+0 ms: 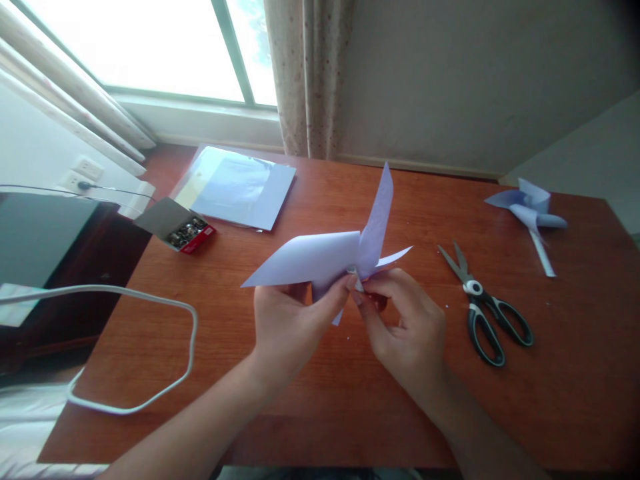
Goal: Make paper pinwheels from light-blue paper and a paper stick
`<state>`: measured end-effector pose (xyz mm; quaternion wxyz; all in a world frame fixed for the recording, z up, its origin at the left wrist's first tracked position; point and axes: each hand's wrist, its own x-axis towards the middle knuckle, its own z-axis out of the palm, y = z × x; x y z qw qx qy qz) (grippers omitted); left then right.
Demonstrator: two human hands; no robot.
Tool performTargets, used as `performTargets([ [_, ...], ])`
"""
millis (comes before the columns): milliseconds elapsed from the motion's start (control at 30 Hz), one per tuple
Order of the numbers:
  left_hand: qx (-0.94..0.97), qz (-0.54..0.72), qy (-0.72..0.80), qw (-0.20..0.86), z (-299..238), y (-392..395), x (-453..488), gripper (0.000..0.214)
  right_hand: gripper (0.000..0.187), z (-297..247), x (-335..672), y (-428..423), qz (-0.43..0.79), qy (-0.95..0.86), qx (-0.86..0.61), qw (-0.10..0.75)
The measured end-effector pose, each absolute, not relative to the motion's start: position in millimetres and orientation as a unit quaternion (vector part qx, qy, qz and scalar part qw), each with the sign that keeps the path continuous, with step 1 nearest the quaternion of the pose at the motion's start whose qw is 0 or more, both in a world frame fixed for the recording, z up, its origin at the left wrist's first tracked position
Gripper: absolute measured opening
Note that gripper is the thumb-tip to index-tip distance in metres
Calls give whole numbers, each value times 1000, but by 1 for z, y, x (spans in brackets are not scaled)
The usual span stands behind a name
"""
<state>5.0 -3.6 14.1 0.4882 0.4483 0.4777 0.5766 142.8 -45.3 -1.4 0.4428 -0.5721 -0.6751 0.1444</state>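
Observation:
A pale paper pinwheel (320, 257) with curved, pointed blades is held above the middle of the table. My left hand (285, 323) grips it from below, its thumb pressed near the centre. Close by, my right hand (413, 323) has thumb and fingers pinched at the same centre. A small whitish folded piece (357, 280) shows between the fingertips of both hands; what it is exactly, I cannot make out. Part of the pinwheel's underside is hidden by my hands.
Open-bladed scissors (474, 288) lie right of my hands. Another paper pinwheel (530, 210) with a paper stick rests at the far right. Paper sheets in a clear sleeve (240, 190), a red box of small metal pieces (187, 233) and a white cable (193, 333) are left.

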Motion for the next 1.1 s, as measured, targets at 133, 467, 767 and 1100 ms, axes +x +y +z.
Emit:
performTargets([
  [133, 449, 574, 481, 487, 14, -4, 6, 25, 11, -1, 143, -45, 151, -671, -575, 442],
  [467, 527, 556, 423, 484, 11, -9, -1, 29, 6, -2, 147, -39, 321, -579, -570, 487],
  [767, 657, 524, 326, 433, 1, -16, -14, 46, 9, 0, 151, -36, 478, -460, -540, 518],
  [1100, 667, 541, 316, 403, 3, -7, -17, 34, 32, -9, 160, -33, 568, -330, -507, 558],
])
